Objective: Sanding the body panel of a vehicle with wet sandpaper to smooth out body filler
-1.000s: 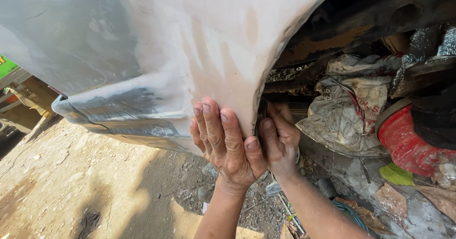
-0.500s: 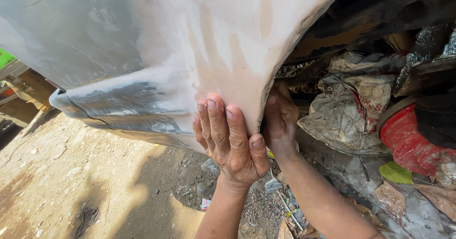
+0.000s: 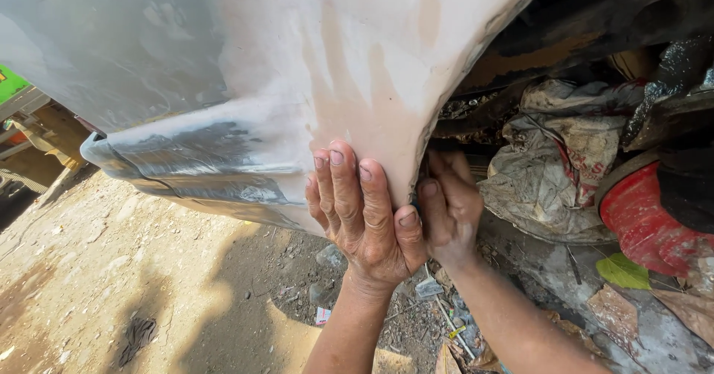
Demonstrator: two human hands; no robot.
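1. Left hand (image 3: 368, 214) lies flat on the filler-coated car panel (image 3: 349, 69), fingers together, near its lower edge.
2. Right hand (image 3: 448, 207) curls round the panel's rear edge; fingertips probably behind it, hard to tell.

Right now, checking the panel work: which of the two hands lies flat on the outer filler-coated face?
The left hand, fingers spread on the panel; the right hand curls behind its edge.

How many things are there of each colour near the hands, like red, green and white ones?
Red: 1, the red curved part
Green: 1, the green leaf
White-grey: 2, the car body panel under the left hand and right hand, and the crumpled sack
Total: 4
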